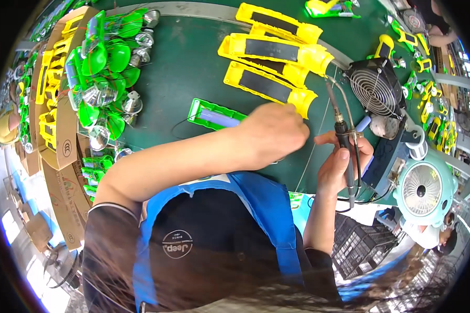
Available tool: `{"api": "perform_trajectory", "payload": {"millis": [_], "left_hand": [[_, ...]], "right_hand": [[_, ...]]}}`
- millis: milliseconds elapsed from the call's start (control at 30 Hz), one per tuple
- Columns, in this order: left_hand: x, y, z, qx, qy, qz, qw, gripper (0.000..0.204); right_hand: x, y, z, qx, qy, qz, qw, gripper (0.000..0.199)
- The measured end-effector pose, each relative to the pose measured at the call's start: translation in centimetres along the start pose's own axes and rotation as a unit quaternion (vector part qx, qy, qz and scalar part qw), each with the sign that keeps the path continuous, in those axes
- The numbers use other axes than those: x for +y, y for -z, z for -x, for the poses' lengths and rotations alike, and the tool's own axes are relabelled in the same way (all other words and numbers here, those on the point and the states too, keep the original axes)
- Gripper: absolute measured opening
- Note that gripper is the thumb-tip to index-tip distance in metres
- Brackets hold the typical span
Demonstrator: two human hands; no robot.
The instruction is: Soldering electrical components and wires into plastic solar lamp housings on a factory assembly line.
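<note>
Grip of right hand [334, 169] encloses soldering iron [342, 136]; left hand [274, 133] curls, hold unclear.

Print [177, 244] on black shirt [214, 229], brown cartons [62, 180]

At top centre we see yellow plastic housings [307, 56], smooth and glossy, around matt dark panels [271, 50]. Our soldering tool [342, 134], right of centre, pairs matt black grip with bare metal. Upper left, reflector cups [99, 95] look mirror-bright; the carton [65, 134] is dull cardboard, our blue apron [263, 195] cloth.
</note>
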State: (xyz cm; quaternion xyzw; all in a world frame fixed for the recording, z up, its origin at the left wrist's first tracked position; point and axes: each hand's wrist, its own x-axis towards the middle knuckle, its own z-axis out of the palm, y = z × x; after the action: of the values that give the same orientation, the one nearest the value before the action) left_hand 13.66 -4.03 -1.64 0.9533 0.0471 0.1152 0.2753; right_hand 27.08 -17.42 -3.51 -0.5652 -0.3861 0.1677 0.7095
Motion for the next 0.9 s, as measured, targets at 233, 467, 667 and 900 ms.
{"api": "perform_trajectory", "payload": {"millis": [233,467,667,900], "left_hand": [[-1.4,1.6,2.3,0.153,0.016,0.238,0.959,0.011],[-3.2,4.3,5.8,0.145,0.328,0.362,0.86,0.006],[-6.3,4.5,4.8,0.125,0.098,0.013,0.987,0.006],[-6.9,4.5,3.3,-0.004,0.045,-0.062,0.997,0.006]], "right_hand": [[1.8,-1.3,-1.7,-0.072,0.116,0.044,0.99,0.034],[4.0,-1.3,-1.3,-0.195,0.172,0.204,0.944,0.03],[0.5,-0.5,0.1,-0.06,-0.078,0.014,0.995,0.024],[1.1,-0.2,-2.0,-0.13,-0.309,-0.032,0.942,0.014]]}}
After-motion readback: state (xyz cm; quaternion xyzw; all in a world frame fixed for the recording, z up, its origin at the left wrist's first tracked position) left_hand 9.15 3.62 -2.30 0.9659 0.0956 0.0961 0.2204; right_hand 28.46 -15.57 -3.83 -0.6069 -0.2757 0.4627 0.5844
